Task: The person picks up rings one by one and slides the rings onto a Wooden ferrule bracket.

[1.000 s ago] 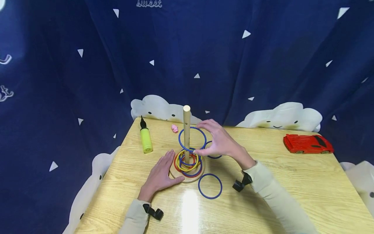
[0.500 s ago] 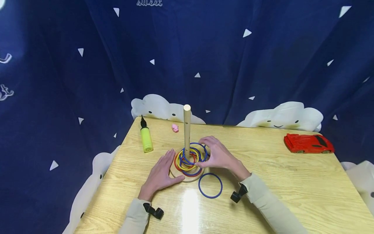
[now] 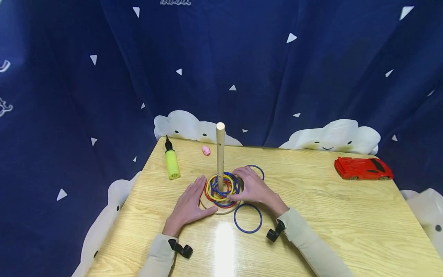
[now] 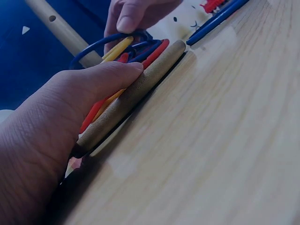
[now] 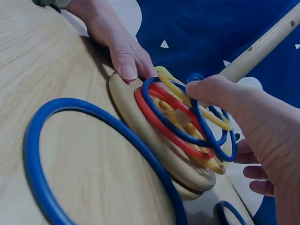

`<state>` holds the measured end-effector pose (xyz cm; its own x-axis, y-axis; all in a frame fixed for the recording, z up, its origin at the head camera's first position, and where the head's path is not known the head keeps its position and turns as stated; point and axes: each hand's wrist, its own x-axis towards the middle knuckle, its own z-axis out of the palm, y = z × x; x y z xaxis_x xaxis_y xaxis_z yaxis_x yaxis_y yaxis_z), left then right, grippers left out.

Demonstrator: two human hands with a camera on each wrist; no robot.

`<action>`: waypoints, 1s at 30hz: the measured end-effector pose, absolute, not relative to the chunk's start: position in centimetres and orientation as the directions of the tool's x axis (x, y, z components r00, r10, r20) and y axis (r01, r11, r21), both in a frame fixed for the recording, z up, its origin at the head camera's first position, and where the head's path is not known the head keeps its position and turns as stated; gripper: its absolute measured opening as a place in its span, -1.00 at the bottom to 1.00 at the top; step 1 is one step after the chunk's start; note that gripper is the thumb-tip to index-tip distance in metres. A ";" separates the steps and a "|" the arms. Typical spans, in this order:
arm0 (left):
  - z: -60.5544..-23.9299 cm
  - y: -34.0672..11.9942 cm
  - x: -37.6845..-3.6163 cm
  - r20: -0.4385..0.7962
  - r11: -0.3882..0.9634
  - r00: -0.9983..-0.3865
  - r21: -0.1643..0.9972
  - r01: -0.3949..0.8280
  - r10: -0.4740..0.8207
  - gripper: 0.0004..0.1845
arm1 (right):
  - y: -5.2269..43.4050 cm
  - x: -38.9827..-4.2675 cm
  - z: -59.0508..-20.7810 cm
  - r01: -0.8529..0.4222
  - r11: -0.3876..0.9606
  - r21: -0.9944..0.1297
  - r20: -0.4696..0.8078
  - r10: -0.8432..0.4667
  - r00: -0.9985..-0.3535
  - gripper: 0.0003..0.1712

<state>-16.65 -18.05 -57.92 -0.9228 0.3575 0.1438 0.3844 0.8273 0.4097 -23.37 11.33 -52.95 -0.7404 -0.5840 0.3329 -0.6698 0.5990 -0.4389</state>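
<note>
Fingers (image 5: 213,91) of the right hand (image 3: 254,189) are pinching a blue ring (image 5: 187,115) at the top of the stack, thumb curled over its rim, just beside the wooden post (image 3: 220,154). Fingers of the left hand (image 3: 188,206) are lying straight, gripping nothing, their tips pressing the edge of the round base (image 3: 221,209) on the side away from the right hand.

Change noted: a second ago this ring was being held partway up the post; it is now sitting low on the pile of red, yellow and blue rings (image 3: 221,186) around the post's foot. Judgement: the ring is effectively placed, with only the release remaining.

Two more blue rings are lying flat on the table (image 3: 311,231), one in front of the base (image 3: 247,218) and one behind the right hand (image 3: 257,171).

The right wrist view is showing the pinch and the ring resting tilted on the stack, which the head view is not resolving. The left wrist view is showing the left thumb (image 4: 108,77) flat along the base rim. Only the head view is showing the green bottle (image 3: 171,164), pink toy (image 3: 206,150) and red car (image 3: 362,169), all well apart from the post.
</note>
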 end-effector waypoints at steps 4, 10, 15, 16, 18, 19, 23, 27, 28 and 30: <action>-58.0 -18.0 -16.8 0.131 0.832 -0.926 0.409 0.375 0.353 0.33 | 11.7 -23.1 -53.2 -0.665 0.581 -0.469 0.352 -0.568 -0.744 0.11; -58.0 -18.0 -16.9 0.133 0.827 -0.926 0.417 0.376 0.354 0.34 | 13.2 -23.1 -53.1 -0.630 0.590 -0.505 0.358 -0.522 -0.774 0.15; -57.9 -17.9 -17.1 0.136 0.828 -0.923 0.408 0.383 0.360 0.33 | 15.0 -23.7 -53.6 -0.578 0.626 -0.523 0.342 -0.467 -0.816 0.20; -57.9 -17.9 -17.1 0.132 0.831 -0.924 0.405 0.381 0.359 0.33 | 15.4 -23.9 -53.8 -0.565 0.635 -0.527 0.336 -0.455 -0.825 0.21; -57.9 -18.0 -17.0 0.137 0.830 -0.922 0.403 0.386 0.362 0.33 | 16.2 -24.2 -54.2 -0.543 0.650 -0.531 0.325 -0.436 -0.839 0.24; -57.8 -18.0 -17.0 0.137 0.830 -0.922 0.402 0.387 0.363 0.33 | 16.5 -24.4 -54.5 -0.533 0.658 -0.532 0.317 -0.429 -0.846 0.25; -57.7 -18.1 -16.8 0.136 0.827 -0.921 0.406 0.388 0.365 0.33 | 17.7 -24.8 -55.6 -0.499 0.682 -0.535 0.286 -0.409 -0.866 0.31; -57.7 -18.0 -16.7 0.140 0.825 -0.921 0.410 0.388 0.364 0.32 | 18.6 -25.3 -56.5 -0.469 0.703 -0.534 0.273 -0.382 -0.883 0.33; -57.7 -18.0 -16.7 0.142 0.824 -0.921 0.411 0.389 0.364 0.32 | 18.7 -25.5 -56.8 -0.462 0.713 -0.528 0.270 -0.376 -0.887 0.32; -57.7 -18.0 -16.6 0.143 0.822 -0.921 0.417 0.389 0.363 0.32 | 18.9 -25.7 -57.2 -0.444 0.733 -0.515 0.257 -0.362 -0.896 0.31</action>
